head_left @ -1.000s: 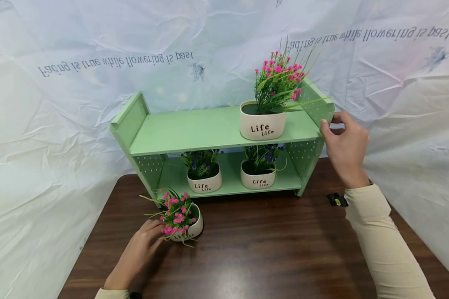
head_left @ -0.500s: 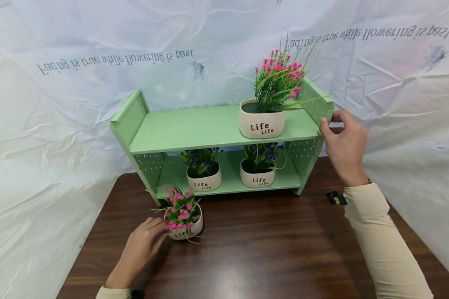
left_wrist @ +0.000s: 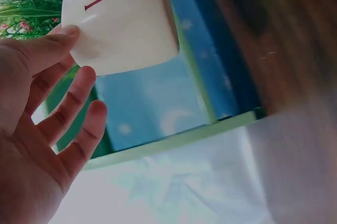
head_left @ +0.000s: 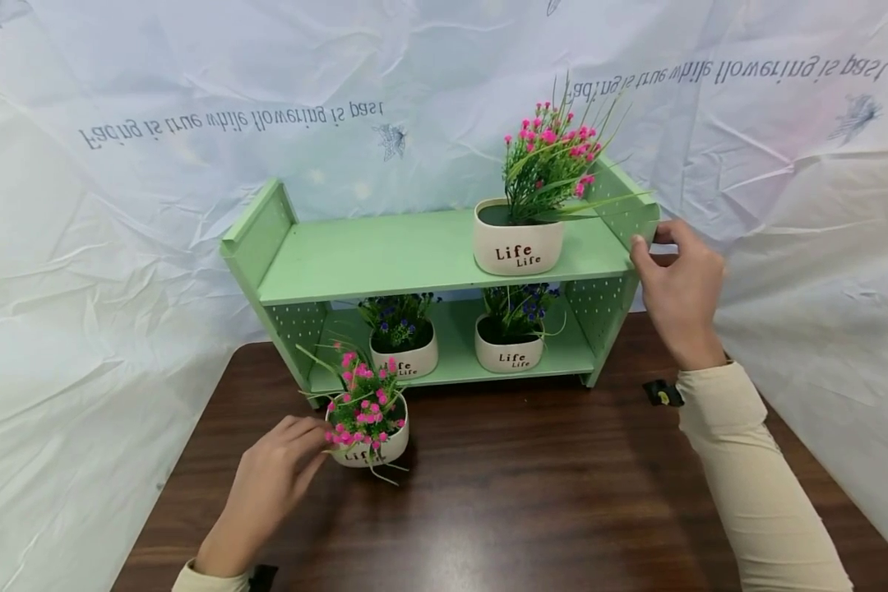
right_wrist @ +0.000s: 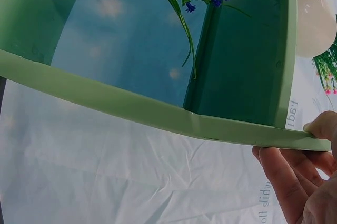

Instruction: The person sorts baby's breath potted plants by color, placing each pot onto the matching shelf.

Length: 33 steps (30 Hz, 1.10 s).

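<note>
In the head view my left hand point(head_left: 270, 473) holds a cream "Life" flowerpot point(head_left: 370, 450) with pink flowers, at the front left of a green two-tier shelf point(head_left: 385, 251). Thumb and index finger pinch the pot point(left_wrist: 124, 29) in the left wrist view, the other fingers spread loosely below. Its base shows above the tabletop there, so the pot seems held in the air. With thumb and fingers on either side, my right hand point(head_left: 684, 288) grips the upper front edge of the shelf's right side panel point(right_wrist: 226, 129).
Another pink-flowered pot point(head_left: 518, 248) stands on the right of the top tier. Two pots with blue flowers, one left point(head_left: 414, 360) and one right point(head_left: 509, 355), sit on the lower tier. A brown wooden table point(head_left: 533, 477) carries the shelf, with a printed cloth point(head_left: 229, 66) behind.
The pink-flowered pot in my left hand has shifted slightly right and up in view, turning its front toward me. My right hand keeps its grip on the shelf panel.
</note>
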### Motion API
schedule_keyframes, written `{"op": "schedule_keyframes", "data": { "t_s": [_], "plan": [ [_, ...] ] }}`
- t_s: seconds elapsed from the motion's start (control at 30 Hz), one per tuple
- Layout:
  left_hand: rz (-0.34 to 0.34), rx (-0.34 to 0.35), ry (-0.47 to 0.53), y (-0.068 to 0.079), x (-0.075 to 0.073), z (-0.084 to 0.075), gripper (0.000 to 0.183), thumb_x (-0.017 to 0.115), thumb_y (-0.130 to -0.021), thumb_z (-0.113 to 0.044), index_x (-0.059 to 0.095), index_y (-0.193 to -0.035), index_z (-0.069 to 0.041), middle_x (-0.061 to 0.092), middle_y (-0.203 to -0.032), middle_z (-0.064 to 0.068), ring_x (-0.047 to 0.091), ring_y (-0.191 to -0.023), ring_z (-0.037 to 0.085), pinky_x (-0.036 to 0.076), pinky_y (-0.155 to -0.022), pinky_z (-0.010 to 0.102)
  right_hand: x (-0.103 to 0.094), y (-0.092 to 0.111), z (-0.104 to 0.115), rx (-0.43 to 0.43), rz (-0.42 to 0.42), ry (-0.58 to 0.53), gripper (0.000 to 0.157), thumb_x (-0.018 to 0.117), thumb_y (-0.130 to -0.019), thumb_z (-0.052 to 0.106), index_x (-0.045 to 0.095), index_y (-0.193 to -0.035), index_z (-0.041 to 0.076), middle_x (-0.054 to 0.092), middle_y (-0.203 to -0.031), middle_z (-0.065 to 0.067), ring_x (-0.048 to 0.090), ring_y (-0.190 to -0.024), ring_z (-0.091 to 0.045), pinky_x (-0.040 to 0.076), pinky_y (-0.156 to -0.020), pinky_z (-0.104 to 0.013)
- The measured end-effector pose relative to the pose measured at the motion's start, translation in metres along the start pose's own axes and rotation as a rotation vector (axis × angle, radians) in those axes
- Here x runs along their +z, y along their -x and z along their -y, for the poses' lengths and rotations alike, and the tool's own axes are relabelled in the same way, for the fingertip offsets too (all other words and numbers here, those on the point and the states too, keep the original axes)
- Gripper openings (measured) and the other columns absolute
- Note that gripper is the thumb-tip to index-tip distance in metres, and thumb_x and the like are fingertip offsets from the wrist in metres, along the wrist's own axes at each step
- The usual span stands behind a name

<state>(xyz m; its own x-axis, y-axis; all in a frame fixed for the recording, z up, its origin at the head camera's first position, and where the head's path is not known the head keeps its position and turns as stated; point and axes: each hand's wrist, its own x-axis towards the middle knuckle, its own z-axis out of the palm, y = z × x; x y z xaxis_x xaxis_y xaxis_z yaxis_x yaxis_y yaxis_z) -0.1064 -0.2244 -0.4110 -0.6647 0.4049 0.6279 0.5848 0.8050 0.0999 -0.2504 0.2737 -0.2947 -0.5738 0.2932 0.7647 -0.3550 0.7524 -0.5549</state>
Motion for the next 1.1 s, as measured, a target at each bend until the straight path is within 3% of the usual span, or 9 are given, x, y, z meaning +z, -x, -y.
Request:
{"op": "schedule_keyframes", "data": {
  "t_s": [0.2, 0.4, 0.8, 1.1],
  "plan": [
    [-0.023, -0.008, -0.009, -0.015, -0.021, -0.007, 0.036, 0.092, -0.071, 0.001, 0.078, -0.100, -0.016, 0.075, -0.105, -0.005, 0.069, -0.098, 0.014, 0.060, -0.072, 0.039, 0.000, 0.001, 0.000, 0.000, 0.002, 0.003, 0.021, 0.073, -0.098, 0.017, 0.075, -0.107, -0.003, 0.079, -0.100, -0.017, 0.046, -0.072, 0.031, 0.035, -0.073, -0.006],
    [-0.069, 0.041, -0.014, -0.035, -0.042, -0.008, 0.036, 0.091, -0.069, 0.004, 0.079, -0.100, -0.011, 0.075, -0.105, 0.000, 0.071, -0.096, 0.018, 0.060, -0.073, 0.040, -0.001, 0.000, 0.000, 0.008, 0.008, -0.003, 0.022, 0.073, -0.099, 0.017, 0.075, -0.108, -0.003, 0.079, -0.101, -0.017, 0.047, -0.071, 0.031, 0.036, -0.072, -0.004],
    [-0.118, 0.070, 0.000, -0.074, -0.080, -0.008, 0.033, 0.072, -0.072, 0.017, 0.079, -0.098, -0.003, 0.077, -0.107, 0.007, 0.073, -0.099, 0.025, 0.054, -0.083, 0.039, -0.002, 0.000, 0.002, 0.018, 0.018, -0.006, 0.023, 0.072, -0.099, 0.018, 0.075, -0.109, -0.002, 0.079, -0.102, -0.017, 0.047, -0.072, 0.032, 0.037, -0.070, -0.002],
    [-0.135, 0.058, -0.013, -0.098, -0.092, -0.014, 0.028, 0.084, -0.077, 0.012, 0.078, -0.102, 0.001, 0.076, -0.106, 0.012, 0.074, -0.096, 0.029, 0.056, -0.079, 0.043, -0.002, 0.000, 0.000, 0.018, 0.019, 0.014, 0.024, 0.072, -0.099, 0.020, 0.074, -0.110, -0.002, 0.079, -0.104, -0.017, 0.044, -0.072, 0.035, 0.035, -0.072, -0.004]
  ]
}}
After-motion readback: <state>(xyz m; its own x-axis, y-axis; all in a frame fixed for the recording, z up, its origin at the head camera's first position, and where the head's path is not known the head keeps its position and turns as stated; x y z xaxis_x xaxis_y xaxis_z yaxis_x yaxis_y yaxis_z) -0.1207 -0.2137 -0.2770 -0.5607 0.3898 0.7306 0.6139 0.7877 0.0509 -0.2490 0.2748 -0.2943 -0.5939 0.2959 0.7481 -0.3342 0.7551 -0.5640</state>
